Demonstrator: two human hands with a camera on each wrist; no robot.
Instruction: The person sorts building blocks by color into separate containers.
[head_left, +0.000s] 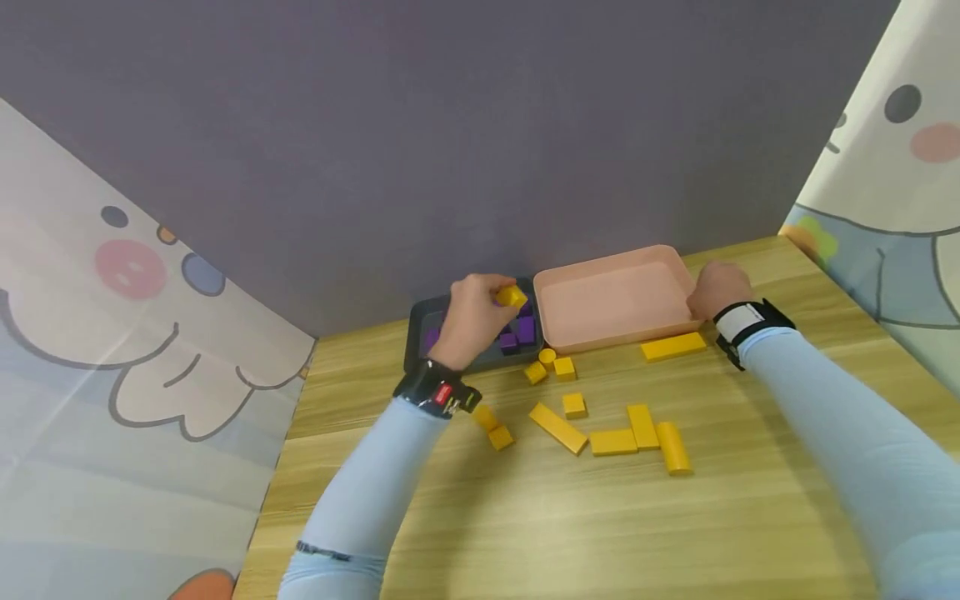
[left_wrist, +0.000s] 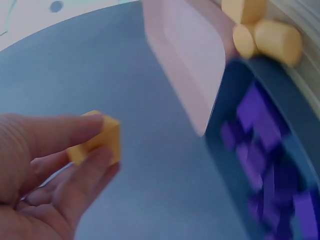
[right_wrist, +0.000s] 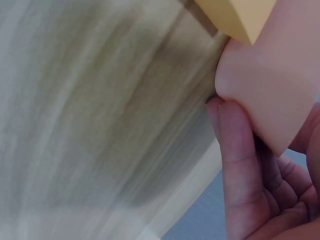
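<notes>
My left hand [head_left: 474,315] pinches a yellow block [head_left: 512,297] between thumb and fingers, raised above a dark grey tray [head_left: 414,337]. Purple blocks [head_left: 527,328] lie in that tray, part of it hidden behind my hand. In the left wrist view the yellow block [left_wrist: 113,142] shows flat faces and sharp edges. At the right end of a pink tray [head_left: 611,296], my right hand [head_left: 722,290] grips the corner. The right wrist view has its fingers [right_wrist: 237,145] curled at the wall of the pink tray [right_wrist: 280,85].
Several yellow blocks lie on the wooden table [head_left: 570,517]: a flat bar [head_left: 673,347] before the pink tray, a cylinder [head_left: 674,448], a long bar [head_left: 558,427] and small cubes [head_left: 574,406]. A grey wall [head_left: 480,150] stands behind the trays.
</notes>
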